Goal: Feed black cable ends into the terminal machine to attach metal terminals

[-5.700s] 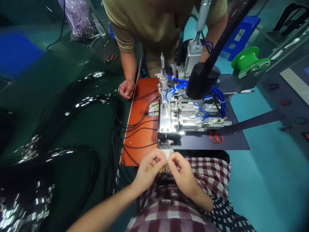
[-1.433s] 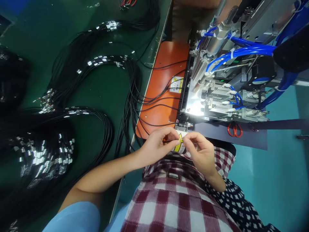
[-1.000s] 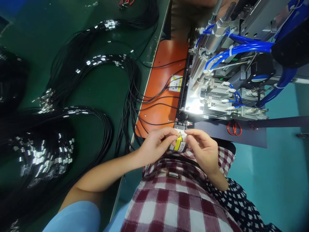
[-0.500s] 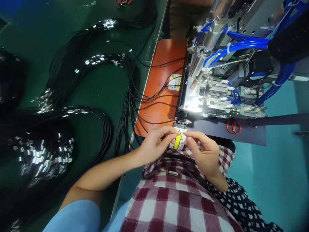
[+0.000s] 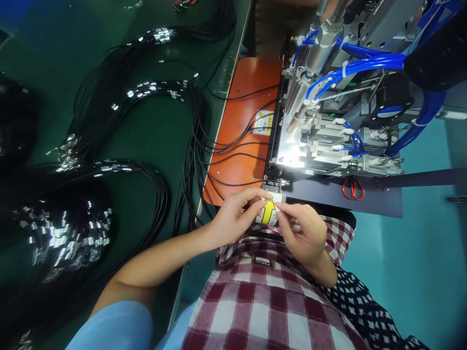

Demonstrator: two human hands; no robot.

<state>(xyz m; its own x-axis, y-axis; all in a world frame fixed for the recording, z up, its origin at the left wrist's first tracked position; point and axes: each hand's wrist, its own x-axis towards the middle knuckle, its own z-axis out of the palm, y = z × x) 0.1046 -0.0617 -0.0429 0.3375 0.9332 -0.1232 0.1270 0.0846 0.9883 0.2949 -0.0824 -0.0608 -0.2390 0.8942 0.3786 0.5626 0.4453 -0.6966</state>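
You are holding both hands in front of your checkered apron (image 5: 251,301), close to each other and near the lower side of the machine (image 5: 292,155). Your left hand (image 5: 236,216) is grasping, between thumb and forefinger, what is looking like a thin wire end (image 5: 270,200); the fingers are covering most of it, so I cannot tell its exact form. Your right hand (image 5: 304,233) is holding thumb and forefinger close together just beside this wire end, but whether it is also grasping it, I cannot tell. Below the fingertips, a label with a yellow arrow (image 5: 269,214) is showing. Beyond your left hand, several black cables (image 5: 197,126) are running from the dark green table (image 5: 120,131) across an orange plate (image 5: 251,73) to the machine. More bundles with shiny ends (image 5: 69,223) are lying on that table. To your right, a red-handled tool (image 5: 353,190) is resting on a dark plate (image 5: 310,193) beside the machine, and blue tubes (image 5: 379,62) are curving above
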